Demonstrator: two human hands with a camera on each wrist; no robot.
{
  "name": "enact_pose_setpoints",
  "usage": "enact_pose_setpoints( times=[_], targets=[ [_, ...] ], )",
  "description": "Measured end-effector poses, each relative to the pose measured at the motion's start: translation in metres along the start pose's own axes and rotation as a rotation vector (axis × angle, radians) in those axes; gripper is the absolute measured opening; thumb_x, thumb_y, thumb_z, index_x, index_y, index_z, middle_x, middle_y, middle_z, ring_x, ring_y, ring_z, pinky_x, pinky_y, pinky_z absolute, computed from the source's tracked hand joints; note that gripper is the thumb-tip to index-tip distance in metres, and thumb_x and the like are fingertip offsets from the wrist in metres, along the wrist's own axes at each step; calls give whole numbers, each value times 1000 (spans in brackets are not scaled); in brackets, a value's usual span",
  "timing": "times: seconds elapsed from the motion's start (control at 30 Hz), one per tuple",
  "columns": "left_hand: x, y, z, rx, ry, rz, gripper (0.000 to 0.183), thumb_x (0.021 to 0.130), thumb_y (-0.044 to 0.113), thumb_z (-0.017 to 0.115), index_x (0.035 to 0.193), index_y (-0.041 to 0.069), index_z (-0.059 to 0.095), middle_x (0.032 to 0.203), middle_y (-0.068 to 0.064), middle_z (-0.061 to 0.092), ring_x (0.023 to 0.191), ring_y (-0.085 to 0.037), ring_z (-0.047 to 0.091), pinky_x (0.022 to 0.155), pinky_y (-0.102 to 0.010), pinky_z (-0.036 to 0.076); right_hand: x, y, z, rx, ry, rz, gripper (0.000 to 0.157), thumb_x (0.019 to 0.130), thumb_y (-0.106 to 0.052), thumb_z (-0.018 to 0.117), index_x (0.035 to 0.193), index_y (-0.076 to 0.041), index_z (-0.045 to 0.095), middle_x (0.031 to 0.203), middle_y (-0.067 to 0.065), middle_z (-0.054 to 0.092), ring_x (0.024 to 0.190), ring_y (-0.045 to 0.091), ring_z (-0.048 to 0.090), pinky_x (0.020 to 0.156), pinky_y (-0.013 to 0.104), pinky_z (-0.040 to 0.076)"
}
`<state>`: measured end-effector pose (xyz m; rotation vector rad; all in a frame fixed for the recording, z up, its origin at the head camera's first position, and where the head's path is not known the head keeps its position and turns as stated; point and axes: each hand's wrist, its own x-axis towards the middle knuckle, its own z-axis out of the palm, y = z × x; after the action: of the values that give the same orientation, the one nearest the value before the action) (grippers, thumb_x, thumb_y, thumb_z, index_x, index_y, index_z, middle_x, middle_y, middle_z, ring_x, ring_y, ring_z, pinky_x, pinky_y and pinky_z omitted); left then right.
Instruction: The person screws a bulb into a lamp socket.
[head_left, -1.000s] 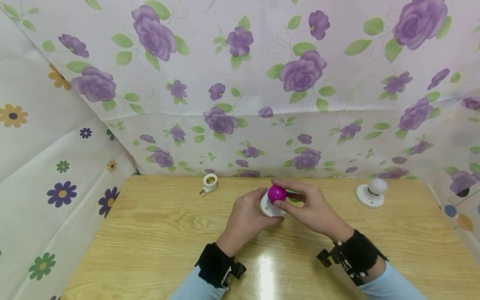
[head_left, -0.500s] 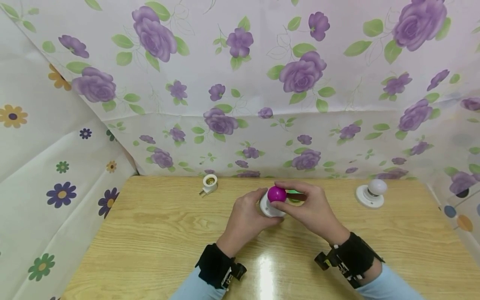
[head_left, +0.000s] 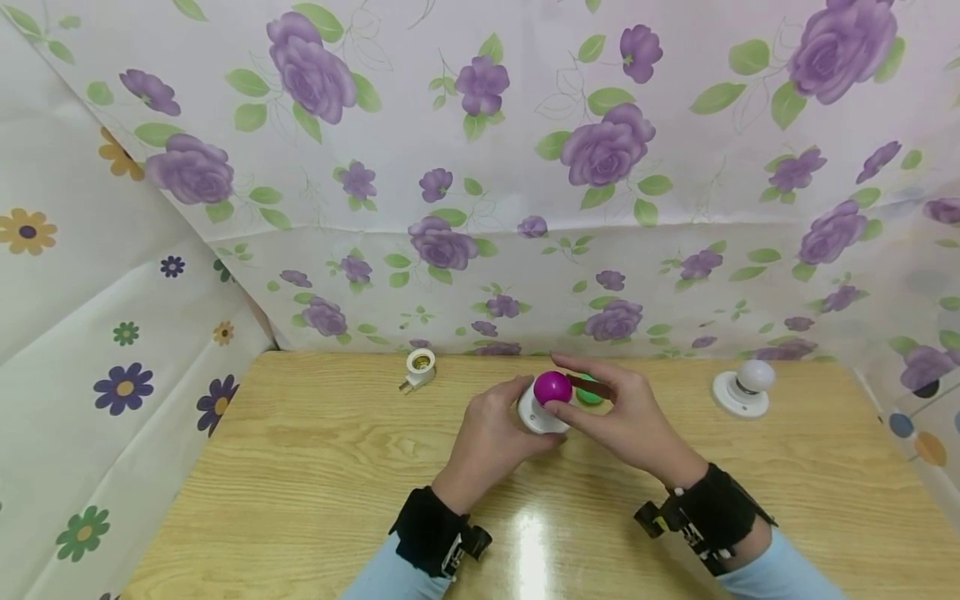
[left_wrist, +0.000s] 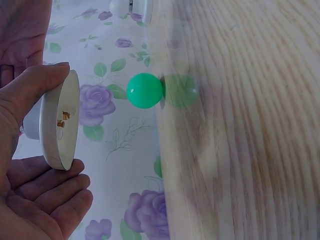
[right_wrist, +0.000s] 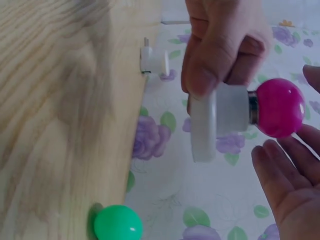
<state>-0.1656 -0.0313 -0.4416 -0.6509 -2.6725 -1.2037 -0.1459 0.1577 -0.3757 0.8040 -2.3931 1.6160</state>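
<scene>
Flowered sheeting (head_left: 495,167) backs a wooden table (head_left: 315,467). Above it, the left hand (head_left: 497,429) grips a white socket (right_wrist: 233,109) by its base; the right hand (head_left: 626,412), fingers loosely spread, is around the pink bulb (head_left: 552,388) seated there (a sliver of metal shows between bulb and socket). Just beyond sits a green globe (left_wrist: 145,90); farther left, a plug adapter (head_left: 423,377); well to the right, a white bulb (head_left: 756,375) on its base (head_left: 737,406).

Magenta bulb (right_wrist: 280,107), in white socket (right_wrist: 232,108), both raised
</scene>
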Motion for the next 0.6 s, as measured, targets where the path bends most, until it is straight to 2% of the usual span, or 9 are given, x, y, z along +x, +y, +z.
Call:
enact_pose_setpoints(
  times=[0.13, 0.3, 0.37, 0.6],
  targets=[
    [-1, 0, -1, 0, -2, -9, 66, 66, 48, 79, 123, 21, 56, 111, 10, 58, 101, -4, 53, 82, -23, 44, 0, -2, -4, 28, -57, 17, 47, 85, -11, 68, 129, -7, 53, 130, 1, 51, 120, 23, 46, 91, 33, 42],
    [-1, -1, 0, -4, -1, -2, 67, 67, 49, 79, 123, 21, 56, 111, 10, 58, 101, -4, 53, 82, -23, 44, 0, 1, -4, 26, -102, 36, 48, 86, -10, 65, 132, -7, 51, 131, 2, 50, 120, 25, 46, 92, 40, 41],
    [-1, -2, 0, -10, 1, 3, 67, 67, 49, 79, 123, 20, 56, 111, 10, 58, 101, -4, 53, 82, -24, 44, -1, 7, -3, 21, -108, 29, 48, 87, -10, 65, 133, -9, 50, 132, 1, 50, 119, 24, 46, 92, 42, 41],
    [-1, -2, 0, -21, 5, 14, 67, 67, 49, 79, 123, 22, 56, 110, 11, 58, 99, -3, 53, 81, -27, 46, -2, 34, -1, 30, -117, 11, 49, 88, -19, 65, 134, -23, 50, 132, -6, 49, 118, 14, 47, 91, 36, 42]
  ],
)
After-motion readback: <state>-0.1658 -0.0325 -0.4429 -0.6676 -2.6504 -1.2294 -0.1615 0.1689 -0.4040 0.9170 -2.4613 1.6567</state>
